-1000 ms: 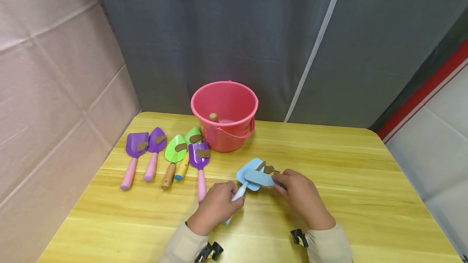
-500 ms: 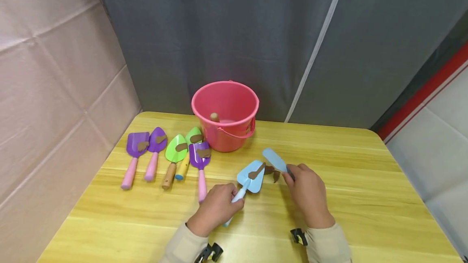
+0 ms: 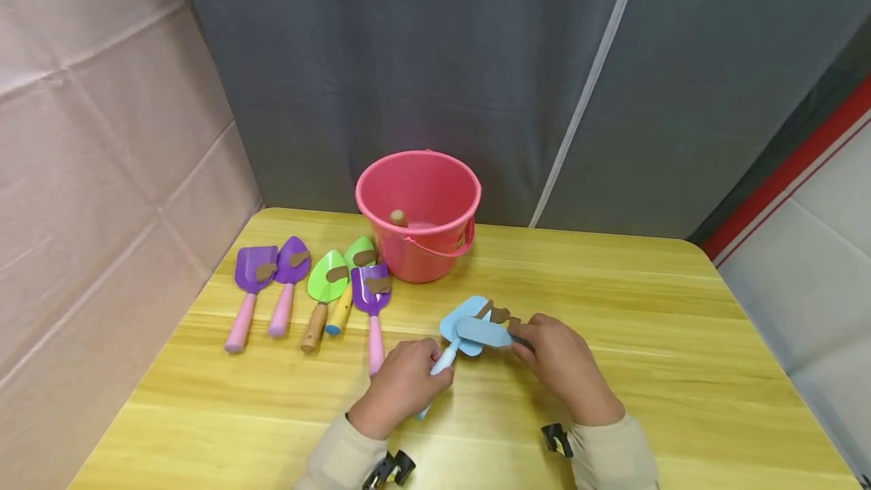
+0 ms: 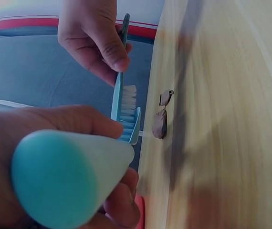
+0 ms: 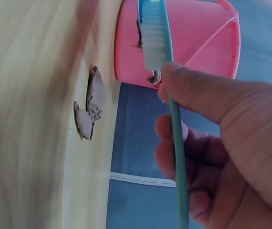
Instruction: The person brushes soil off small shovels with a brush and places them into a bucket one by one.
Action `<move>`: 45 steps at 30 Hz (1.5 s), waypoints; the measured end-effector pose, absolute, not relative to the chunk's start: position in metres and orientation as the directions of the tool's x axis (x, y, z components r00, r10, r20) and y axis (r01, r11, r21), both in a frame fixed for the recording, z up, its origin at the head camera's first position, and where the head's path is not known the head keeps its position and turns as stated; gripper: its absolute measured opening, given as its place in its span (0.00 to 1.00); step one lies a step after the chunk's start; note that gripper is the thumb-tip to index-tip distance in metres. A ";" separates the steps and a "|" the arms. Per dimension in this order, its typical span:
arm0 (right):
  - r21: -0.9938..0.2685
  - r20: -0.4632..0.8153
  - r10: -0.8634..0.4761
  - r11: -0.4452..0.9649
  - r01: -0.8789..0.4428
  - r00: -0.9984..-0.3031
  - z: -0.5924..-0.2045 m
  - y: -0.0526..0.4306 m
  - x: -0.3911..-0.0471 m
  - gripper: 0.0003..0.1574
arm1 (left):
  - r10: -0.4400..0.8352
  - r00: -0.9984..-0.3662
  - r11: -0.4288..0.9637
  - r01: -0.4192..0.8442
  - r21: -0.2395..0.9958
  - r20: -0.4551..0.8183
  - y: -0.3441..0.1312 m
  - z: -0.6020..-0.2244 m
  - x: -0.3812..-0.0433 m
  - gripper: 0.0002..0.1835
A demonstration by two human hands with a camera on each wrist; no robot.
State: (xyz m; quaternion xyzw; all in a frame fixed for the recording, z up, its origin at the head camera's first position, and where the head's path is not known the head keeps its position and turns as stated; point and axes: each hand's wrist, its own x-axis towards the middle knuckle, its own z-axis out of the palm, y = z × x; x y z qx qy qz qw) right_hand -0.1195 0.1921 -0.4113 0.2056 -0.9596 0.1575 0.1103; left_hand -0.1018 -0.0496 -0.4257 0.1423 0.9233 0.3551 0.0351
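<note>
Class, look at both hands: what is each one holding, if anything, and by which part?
The left hand holds the blue shovel by its pale handle; the right hand holds the brush by its slim handle, near the bristles.

- Small indoor workstation, screened off, w/ wrist-cam gear; can't tell if lab, office or home.
- Dk grey fabric curtain (image 3: pixel 408 59) w/ thin pale strip, directly behind tbl.
- Creased pale-pink cloth sheet (image 3: pixel 116 134) hung on L side.
- White panel w/ red band (image 3: pixel 810 301) on R.
- Yellow wood-grain table, rounded corners (image 3: pixel 680 339).
- Blk plastic clips (image 3: pixel 389 470) at both beige cuffs (image 3: pixel 340 452).
</note>
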 end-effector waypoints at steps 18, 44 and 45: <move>-0.295 0.363 -0.157 0.916 -0.273 -0.918 -0.415 0.189 -0.119 0.16 | 0.283 -0.958 0.708 0.245 0.662 0.052 -0.051 -0.428 -0.101 0.10; -0.291 0.427 -0.101 0.926 -0.242 -0.898 -0.416 0.198 -0.123 0.14 | 0.296 -0.955 0.702 0.235 0.672 0.025 -0.054 -0.430 -0.100 0.10; -0.293 0.440 -0.080 0.929 -0.227 -0.895 -0.415 0.199 -0.123 0.13 | 0.295 -0.955 0.699 0.236 0.675 0.027 -0.054 -0.430 -0.101 0.10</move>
